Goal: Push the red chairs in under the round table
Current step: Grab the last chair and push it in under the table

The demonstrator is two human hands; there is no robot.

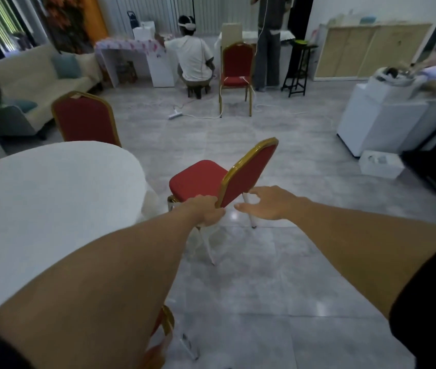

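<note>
The round table (38,203) with a white cloth fills the left side. A red chair with a gold frame (198,179) stands just right of it, its seat turned toward the table. My left hand (206,211) is closed around the lower near edge of its backrest. Behind the backrest my right hand (270,203) hovers with fingers spread, holding nothing. A second red chair (85,119) stands at the table's far side. Part of a third (165,322) shows under my left forearm. A fourth red chair (237,67) stands far off by the back wall.
A person sits on a low stool (193,59) at the back, another stands (269,41) beside the far chair. A power strip and cables (175,113) lie on the tiled floor. Beige sofa (33,83) at left, white cabinets and boxes (376,123) at right, black stool (298,70).
</note>
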